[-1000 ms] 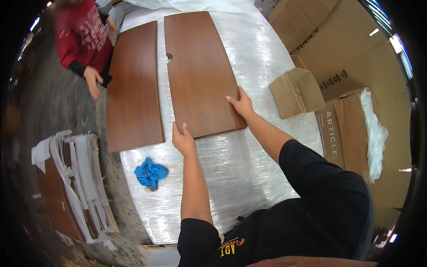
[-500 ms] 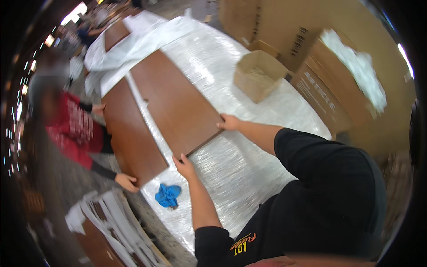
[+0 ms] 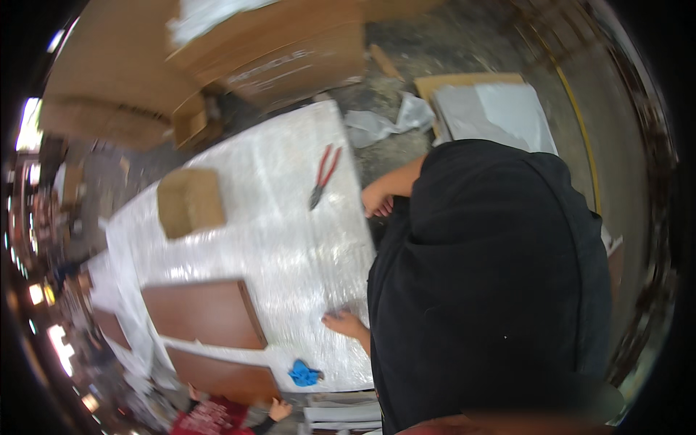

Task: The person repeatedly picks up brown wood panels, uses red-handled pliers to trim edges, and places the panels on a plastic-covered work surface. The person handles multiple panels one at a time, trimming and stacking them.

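My left hand (image 3: 346, 324) is low over the film-wrapped table (image 3: 290, 268). Its fingers point toward the panels and look open, though blurred; a small greyish patch by the fingertips is too smeared to name. Past the table's right edge hangs my right hand (image 3: 378, 201), its fingers loosely bent, with nothing seen in them. Cutting pliers with red handles (image 3: 324, 176) lie on the film, closest to my right hand. One brown wooden panel (image 3: 199, 312) lies flat, apart from my hands. Beside it is a second brown panel (image 3: 228, 373), where a co-worker's hands rest at the edge.
A crumpled blue cloth or glove (image 3: 304, 373) lies near the table edge. An open cardboard box (image 3: 191, 203) stands on the table. Large cartons (image 3: 290, 69) stand beyond it. Grey-wrapped flat pieces (image 3: 493, 116) are stacked behind my right arm. The co-worker in red (image 3: 214, 418) stands by the second panel.
Both my hands have let go of the brown panel. My view and body have turned right, bringing the pliers and the grey-wrapped stack into sight.
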Tool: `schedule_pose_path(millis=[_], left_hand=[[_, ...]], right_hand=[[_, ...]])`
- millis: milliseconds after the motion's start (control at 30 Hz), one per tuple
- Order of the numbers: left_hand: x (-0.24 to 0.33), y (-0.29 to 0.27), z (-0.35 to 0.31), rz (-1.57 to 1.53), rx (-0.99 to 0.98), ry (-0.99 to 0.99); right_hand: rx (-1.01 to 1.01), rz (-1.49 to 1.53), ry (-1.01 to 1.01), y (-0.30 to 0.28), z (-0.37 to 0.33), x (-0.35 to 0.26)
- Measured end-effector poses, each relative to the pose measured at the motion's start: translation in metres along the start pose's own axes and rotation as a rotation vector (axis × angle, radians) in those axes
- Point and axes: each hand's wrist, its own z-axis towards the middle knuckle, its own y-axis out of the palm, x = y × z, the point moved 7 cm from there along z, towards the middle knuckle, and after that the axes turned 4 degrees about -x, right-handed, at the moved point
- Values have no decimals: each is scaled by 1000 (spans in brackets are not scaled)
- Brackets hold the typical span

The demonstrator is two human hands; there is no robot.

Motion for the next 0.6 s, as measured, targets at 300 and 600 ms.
schedule_pose_path(millis=[300,600], left_hand=[[344,93,-65,-143,-607,571],[570,454,-302,242,-1668,675]], right_hand=[[879,1399,-104,-30,-42,414],[808,2530,509,180,-5,703]])
